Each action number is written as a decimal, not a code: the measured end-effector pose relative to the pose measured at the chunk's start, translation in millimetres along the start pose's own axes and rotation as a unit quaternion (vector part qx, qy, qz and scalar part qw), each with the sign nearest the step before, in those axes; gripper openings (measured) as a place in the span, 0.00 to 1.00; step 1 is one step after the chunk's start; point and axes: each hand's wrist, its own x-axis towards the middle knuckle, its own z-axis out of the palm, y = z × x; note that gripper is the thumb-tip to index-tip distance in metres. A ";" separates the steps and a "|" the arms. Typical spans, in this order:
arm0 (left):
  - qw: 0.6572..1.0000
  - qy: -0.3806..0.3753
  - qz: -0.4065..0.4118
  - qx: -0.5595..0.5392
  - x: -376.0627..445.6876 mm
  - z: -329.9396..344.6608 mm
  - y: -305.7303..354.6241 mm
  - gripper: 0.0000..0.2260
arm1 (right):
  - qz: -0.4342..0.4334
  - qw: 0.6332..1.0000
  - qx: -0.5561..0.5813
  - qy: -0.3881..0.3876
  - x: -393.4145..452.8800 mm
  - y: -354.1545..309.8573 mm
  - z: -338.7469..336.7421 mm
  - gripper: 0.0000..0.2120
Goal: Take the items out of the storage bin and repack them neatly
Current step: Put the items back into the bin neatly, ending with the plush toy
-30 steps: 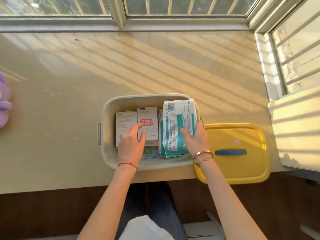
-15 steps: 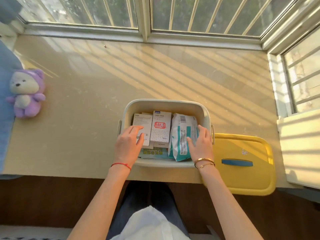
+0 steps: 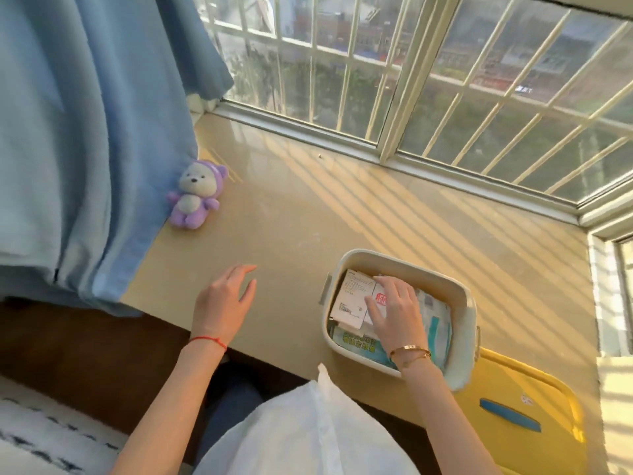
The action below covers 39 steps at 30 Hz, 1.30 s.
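Observation:
A pale grey storage bin [image 3: 467, 305] stands near the front edge of the beige sill. Inside lie a white box [image 3: 351, 296], a white box with a red stamp [image 3: 378, 298], a green-printed pack [image 3: 356, 346] and a teal-and-white pouch [image 3: 436, 329]. My right hand [image 3: 394, 311] is inside the bin, fingers curled over the stamped box. Whether it grips the box is unclear. My left hand [image 3: 224, 299] hovers over the bare sill left of the bin, fingers apart, holding nothing.
The bin's yellow lid [image 3: 520, 416] with a blue handle lies at the right, past the sill's front edge. A purple plush bear [image 3: 195, 197] sits at the far left against a blue curtain [image 3: 85, 132]. Barred windows close the back and right.
My left hand left the bin and moved out over the sill to the left. My right hand shifted from the teal pouch onto the stamped box. The view swung left and up.

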 end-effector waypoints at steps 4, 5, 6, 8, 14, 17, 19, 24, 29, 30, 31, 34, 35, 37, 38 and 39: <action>0.999 0.032 -0.032 -0.005 15.9 -31.6 -63.4 0.12 | -0.031 0.999 0.010 -0.015 35.4 -58.0 31.3 0.16; 0.999 0.037 -0.039 -0.008 21.9 -39.5 -81.0 0.12 | -0.029 0.999 0.012 -0.018 44.1 -74.1 41.0 0.15; 0.998 0.041 -0.044 -0.009 28.7 -47.6 -98.9 0.12 | -0.026 0.999 0.013 -0.023 52.9 -90.9 51.8 0.15; 0.998 0.042 -0.049 -0.010 45.4 -62.8 -137.5 0.12 | -0.018 0.999 0.020 -0.026 70.8 -127.1 75.3 0.15; 0.999 0.028 -0.042 -0.011 109.9 -95.2 -248.4 0.12 | 0.038 0.995 0.076 -0.051 132.1 -235.2 155.7 0.17; 1.000 0.016 -0.024 -0.012 138.9 -103.5 -289.6 0.12 | 0.066 0.990 0.101 -0.076 169.5 -278.2 199.0 0.20; 1.000 0.009 -0.009 -0.013 155.7 -102.8 -312.7 0.12 | 0.083 0.986 0.110 -0.095 194.2 -299.2 227.7 0.22; 0.999 -0.008 -0.004 -0.033 184.1 -83.3 -348.6 0.12 | 0.127 0.975 0.133 -0.125 247.6 -319.6 296.6 0.28; 0.999 -0.010 -0.018 -0.050 202.8 -42.8 -371.2 0.13 | 0.176 0.962 0.151 -0.141 292.0 -308.6 363.9 0.36; 0.999 -0.011 -0.018 -0.049 205.8 -34.8 -374.0 0.12 | 0.184 0.960 0.158 -0.143 298.3 -306.2 375.2 0.38; 0.999 -0.015 -0.016 -0.050 209.1 -26.9 -377.1 0.12 | 0.193 0.956 0.170 -0.144 304.0 -304.4 385.7 0.40; 0.998 -0.024 -0.007 -0.055 217.5 -6.1 -386.2 0.12 | 0.214 0.941 0.221 -0.143 312.5 -302.0 412.5 0.42; 0.998 -0.030 -0.009 -0.056 219.3 -0.6 -389.0 0.12 | 0.219 0.937 0.234 -0.141 312.9 -301.8 419.9 0.42; 0.997 -0.041 -0.017 -0.058 220.5 7.2 -392.8 0.13 | 0.234 0.928 0.259 -0.127 312.3 -301.3 431.4 0.40; 0.997 -0.044 -0.019 -0.059 219.8 9.4 -393.4 0.13 | 0.242 0.924 0.269 -0.119 312.0 -301.1 434.5 0.38; 0.997 -0.047 -0.021 -0.059 218.9 10.5 -393.4 0.13 | 0.249 0.921 0.276 -0.114 311.8 -300.9 435.8 0.36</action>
